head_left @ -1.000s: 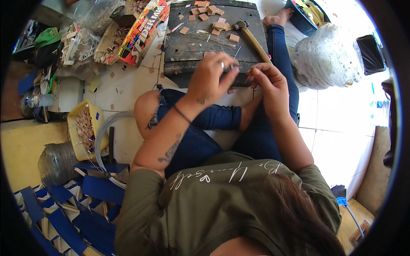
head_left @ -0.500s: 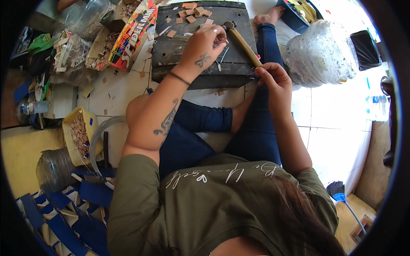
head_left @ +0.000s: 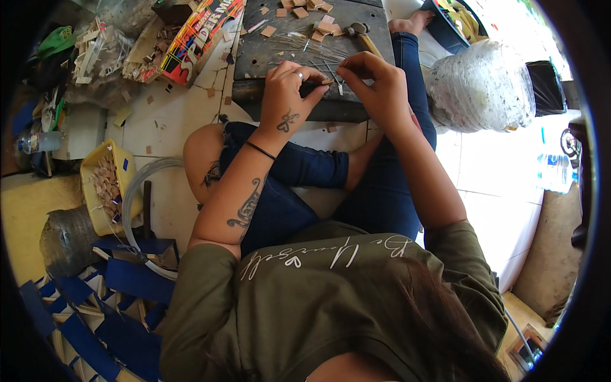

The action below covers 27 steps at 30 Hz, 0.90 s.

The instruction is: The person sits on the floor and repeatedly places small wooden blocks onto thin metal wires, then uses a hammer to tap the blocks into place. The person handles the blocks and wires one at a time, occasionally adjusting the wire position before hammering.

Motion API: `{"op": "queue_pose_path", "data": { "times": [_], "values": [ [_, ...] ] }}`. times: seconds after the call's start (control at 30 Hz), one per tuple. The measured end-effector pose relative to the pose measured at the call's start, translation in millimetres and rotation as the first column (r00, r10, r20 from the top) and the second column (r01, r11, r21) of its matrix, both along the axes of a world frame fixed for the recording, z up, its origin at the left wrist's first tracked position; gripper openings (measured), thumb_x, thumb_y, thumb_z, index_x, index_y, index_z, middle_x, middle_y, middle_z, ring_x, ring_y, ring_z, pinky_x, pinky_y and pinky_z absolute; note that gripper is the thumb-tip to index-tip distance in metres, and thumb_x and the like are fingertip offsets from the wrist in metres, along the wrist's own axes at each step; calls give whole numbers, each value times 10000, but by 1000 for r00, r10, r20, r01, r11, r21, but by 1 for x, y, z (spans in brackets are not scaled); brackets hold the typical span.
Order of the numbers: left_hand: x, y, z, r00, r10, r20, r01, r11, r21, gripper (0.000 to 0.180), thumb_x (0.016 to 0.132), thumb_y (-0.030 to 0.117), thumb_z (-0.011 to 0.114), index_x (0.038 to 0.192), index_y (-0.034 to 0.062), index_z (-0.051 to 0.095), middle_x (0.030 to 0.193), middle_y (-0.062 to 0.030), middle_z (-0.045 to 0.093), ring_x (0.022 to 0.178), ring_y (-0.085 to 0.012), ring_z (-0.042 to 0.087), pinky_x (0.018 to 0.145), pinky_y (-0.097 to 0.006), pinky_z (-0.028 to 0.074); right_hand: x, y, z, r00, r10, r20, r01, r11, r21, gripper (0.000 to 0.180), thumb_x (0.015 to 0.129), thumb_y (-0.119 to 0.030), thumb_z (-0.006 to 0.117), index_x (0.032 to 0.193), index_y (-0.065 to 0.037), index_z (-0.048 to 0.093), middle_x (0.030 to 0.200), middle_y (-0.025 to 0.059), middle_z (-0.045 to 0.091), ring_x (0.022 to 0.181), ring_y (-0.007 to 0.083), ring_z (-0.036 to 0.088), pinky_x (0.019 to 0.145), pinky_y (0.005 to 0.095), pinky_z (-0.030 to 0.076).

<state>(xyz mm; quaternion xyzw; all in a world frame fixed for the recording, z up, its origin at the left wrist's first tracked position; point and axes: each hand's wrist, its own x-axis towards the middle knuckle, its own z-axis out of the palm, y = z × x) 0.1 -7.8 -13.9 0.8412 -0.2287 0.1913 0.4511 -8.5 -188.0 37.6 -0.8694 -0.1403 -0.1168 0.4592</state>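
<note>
One wooden piece (head_left: 327, 82) pinched in left hand (head_left: 293, 88); right hand (head_left: 377, 83) nearby, grip unclear; wooden squares (head_left: 328, 27) loose, seemingly unworked, on table (head_left: 356, 13), upper centre.

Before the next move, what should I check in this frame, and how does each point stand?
1. Left hand has the brown piece: ok, it sits at the fingers' tips.
2. Right hand has something between its fingers: cannot tell, too small to make out.
3. Hammer laid down: ok, its head is on the block; the right hand hides part of the handle.
4. Wires sorted: not ok, they lie loose and crossing on the block.
5. Tiles stacked neatly: not ok, they lie scattered over the block's far part.
</note>
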Motion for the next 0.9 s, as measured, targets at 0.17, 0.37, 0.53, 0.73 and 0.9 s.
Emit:
{"op": "queue_pose_path", "data": {
  "times": [0.17, 0.37, 0.53, 0.73, 0.9],
  "values": [
    [0, 1, -1, 999, 1, 47, -2, 1000, 15, 139, 735, 128, 791, 849, 80, 728, 831, -44, 680, 845, -221, 627, 824, -341, 463, 3, 5, 2, 998, 29, 57, -25, 997, -71, 137, 830, -64, 730, 928, 11, 673, 841, 86, 724, 808, 144, 711, 755, 260, 543],
    [0, 1, -3, 999, 19, 40, -20, 1000, 10, 130, 746, 134, 784, 854, 86, 732, 828, -36, 678, 853, -215, 624, 837, -339, 453, 3, 5, 2, 993, 45, 110, -37, 997, -71, 111, 820, -88, 701, 903, -19, 675, 833, 120, 710, 741, 230, 698, 683, 320, 540],
    [0, 0, -3, 999, 18, 30, -19, 1000, 18, 121, 752, 140, 781, 851, 91, 733, 829, -30, 679, 861, -208, 618, 857, -338, 442, 1, 6, 4, 993, 48, 110, -38, 995, -89, 106, 818, -86, 702, 898, -22, 676, 824, 119, 706, 735, 234, 695, 673, 325, 537],
    [0, 0, -4, 1000, 22, 21, -23, 1000, 20, 118, 758, 149, 778, 852, 93, 736, 828, -27, 681, 862, -202, 613, 864, -337, 436, 0, 6, 4, 989, 54, 139, -42, 995, -91, 100, 812, -81, 707, 887, -23, 678, 816, 119, 701, 725, 232, 691, 666, 325, 534],
    [1, -1, -4, 999, 28, 23, -28, 999, 27, 113, 756, 152, 777, 847, 96, 739, 818, -24, 683, 865, -203, 611, 864, -339, 434, 2, 5, 3, 987, 53, 150, -38, 994, -99, 101, 809, -84, 709, 888, -29, 679, 812, 116, 698, 718, 232, 689, 664, 325, 533]
  ]
}}
